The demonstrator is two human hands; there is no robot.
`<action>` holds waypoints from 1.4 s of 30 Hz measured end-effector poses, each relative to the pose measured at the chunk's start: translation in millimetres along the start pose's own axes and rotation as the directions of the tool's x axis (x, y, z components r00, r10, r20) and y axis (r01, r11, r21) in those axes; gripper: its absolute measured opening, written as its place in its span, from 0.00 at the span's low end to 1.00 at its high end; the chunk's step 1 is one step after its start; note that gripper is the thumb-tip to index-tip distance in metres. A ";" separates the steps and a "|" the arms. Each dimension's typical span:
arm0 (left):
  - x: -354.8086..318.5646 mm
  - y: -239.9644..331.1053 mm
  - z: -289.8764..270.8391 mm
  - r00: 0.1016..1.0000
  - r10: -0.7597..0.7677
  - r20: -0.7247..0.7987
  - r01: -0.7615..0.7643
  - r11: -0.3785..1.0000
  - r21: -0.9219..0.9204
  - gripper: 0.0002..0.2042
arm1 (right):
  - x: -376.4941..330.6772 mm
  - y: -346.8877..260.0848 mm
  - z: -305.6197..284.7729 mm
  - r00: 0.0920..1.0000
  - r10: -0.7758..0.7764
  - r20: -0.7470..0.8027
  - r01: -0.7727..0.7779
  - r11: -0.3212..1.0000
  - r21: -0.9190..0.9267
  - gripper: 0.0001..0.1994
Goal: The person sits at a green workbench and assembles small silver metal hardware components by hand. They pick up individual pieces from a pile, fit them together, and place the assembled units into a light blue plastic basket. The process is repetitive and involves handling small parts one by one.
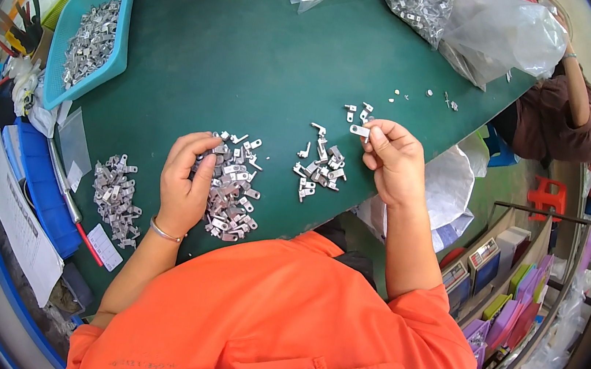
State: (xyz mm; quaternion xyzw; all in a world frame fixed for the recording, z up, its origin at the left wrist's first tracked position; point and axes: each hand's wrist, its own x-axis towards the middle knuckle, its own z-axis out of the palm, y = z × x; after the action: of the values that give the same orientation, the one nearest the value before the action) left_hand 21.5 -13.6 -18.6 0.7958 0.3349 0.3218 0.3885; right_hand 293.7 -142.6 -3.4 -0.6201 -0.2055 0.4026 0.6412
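Note:
Between thumb and forefinger, my right hand (398,160) pinches a small silver metal bracket (357,129) with a hole in its flat end. Several like brackets lie just beyond the fingertips, and a small loose group of brackets (323,166) is spread to their left. My left hand (187,182), with a bangle on its wrist, rests curled at the left edge of a larger bracket pile (233,195). Its fingers bend toward the thumb; what lies inside them is hidden. Farther left, another bracket pile (116,199) sits on the green table (252,54).
A turquoise basket (123,38) of small metal parts stands far left. Beside it are a blue bin (51,188), papers (17,224) and a red-tipped rod (90,246). Clear bags (505,37) of parts lie far right, near another person (562,118). A red stool (549,195) stands beyond.

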 end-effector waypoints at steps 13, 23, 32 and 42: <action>2.0 1.4 1.3 0.999 0.007 -0.047 -0.007 1.000 -0.016 0.08 | 32.6 -3.1 13.0 0.664 -0.620 0.418 0.539 0.009 -0.842 0.05; 0.2 1.1 1.1 0.999 0.002 -0.036 -0.003 1.000 -0.023 0.08 | 4.0 -1.6 1.4 0.977 -0.168 0.135 0.180 0.980 -0.083 0.06; 1.5 1.3 1.3 1.000 0.004 -0.021 -0.004 1.000 -0.008 0.09 | -2.3 9.0 -10.7 0.796 -0.597 0.103 0.454 0.476 -0.753 0.06; 0.7 2.2 1.1 1.000 -0.004 -0.024 0.003 1.000 -0.006 0.09 | -2.0 1.3 -24.0 0.998 0.016 -0.060 -0.024 0.992 -0.125 0.06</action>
State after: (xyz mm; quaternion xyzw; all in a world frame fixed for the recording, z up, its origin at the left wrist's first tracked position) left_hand 23.4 -14.6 -17.1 0.7901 0.3401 0.3319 0.3873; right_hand 310.5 -159.4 -7.6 -0.6729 -0.2051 0.3766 0.6027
